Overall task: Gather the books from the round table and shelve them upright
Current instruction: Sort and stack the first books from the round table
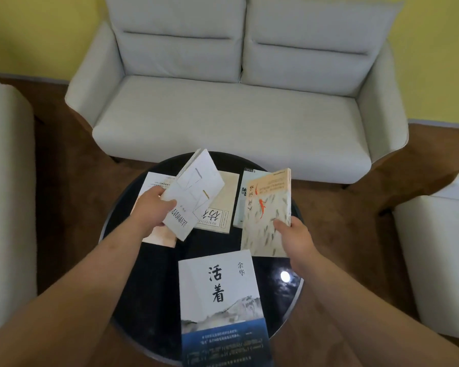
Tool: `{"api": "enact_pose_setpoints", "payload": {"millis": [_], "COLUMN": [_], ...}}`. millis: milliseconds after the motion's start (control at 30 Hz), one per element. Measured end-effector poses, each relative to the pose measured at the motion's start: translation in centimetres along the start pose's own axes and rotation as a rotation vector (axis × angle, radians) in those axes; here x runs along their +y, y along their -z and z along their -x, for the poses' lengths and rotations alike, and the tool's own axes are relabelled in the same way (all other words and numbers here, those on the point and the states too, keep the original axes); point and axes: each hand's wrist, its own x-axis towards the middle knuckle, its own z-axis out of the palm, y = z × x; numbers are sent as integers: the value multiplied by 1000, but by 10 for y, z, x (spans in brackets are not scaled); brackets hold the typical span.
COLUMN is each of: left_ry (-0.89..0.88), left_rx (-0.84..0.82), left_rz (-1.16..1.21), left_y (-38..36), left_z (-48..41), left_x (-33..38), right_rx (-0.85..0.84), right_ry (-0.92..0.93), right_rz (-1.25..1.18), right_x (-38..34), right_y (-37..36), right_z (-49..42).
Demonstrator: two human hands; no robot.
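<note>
Several books are on or above a round black glass table (pixel 133 276). My left hand (pixel 154 207) grips a white book (pixel 194 192) lifted and tilted over the table's left part. My right hand (pixel 294 237) holds a cream book with fish and an orange band (pixel 266 207), raised at the right. A white and blue book with large black characters (pixel 220 300) lies flat at the near edge. A beige book (pixel 220 210) lies in the middle, a pale teal book (pixel 243 197) sits partly under the fish book, and a pinkish-white book (pixel 154 181) lies under my left hand.
A light grey two-seat sofa (pixel 236 102) stands just beyond the table. A pale armchair (pixel 6 181) is at the left and a white seat (pixel 440 247) at the right. Brown floor (pixel 64 194) surrounds the table; yellow walls are behind. No shelf is in view.
</note>
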Motion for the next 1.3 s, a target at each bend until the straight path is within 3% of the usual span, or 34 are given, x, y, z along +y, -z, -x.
{"api": "enact_pose_setpoints", "payload": {"millis": [133, 300, 467, 567, 700, 800, 933, 1000, 1300], "left_ry": [-203, -304, -138, 30, 187, 190, -30, -89, -122], "left_rx": [221, 415, 258, 151, 90, 90, 164, 152, 7], "left_rz": [7, 185, 672, 818, 796, 699, 66, -118, 19], "left_y": [-2, -4, -24, -47, -71, -77, -72, -69, -87], "left_z": [62, 150, 216, 254, 291, 300, 290, 280, 280], "left_x": [8, 7, -20, -48, -85, -105, -130, -138, -138], "right_rx": [-38, -109, -153, -160, -150, -136, -143, -153, -180], "right_ry": [154, 232, 235, 247, 265, 285, 298, 285, 246], "right_rz": [96, 57, 33, 47, 99, 141, 184, 183, 275], "right_x": [-5, -10, -4, 4, 15, 20, 27, 28, 41], "right_y": [19, 46, 69, 81, 94, 102, 104, 102, 79], "right_z": [32, 64, 86, 98, 113, 121, 134, 141, 165]}}
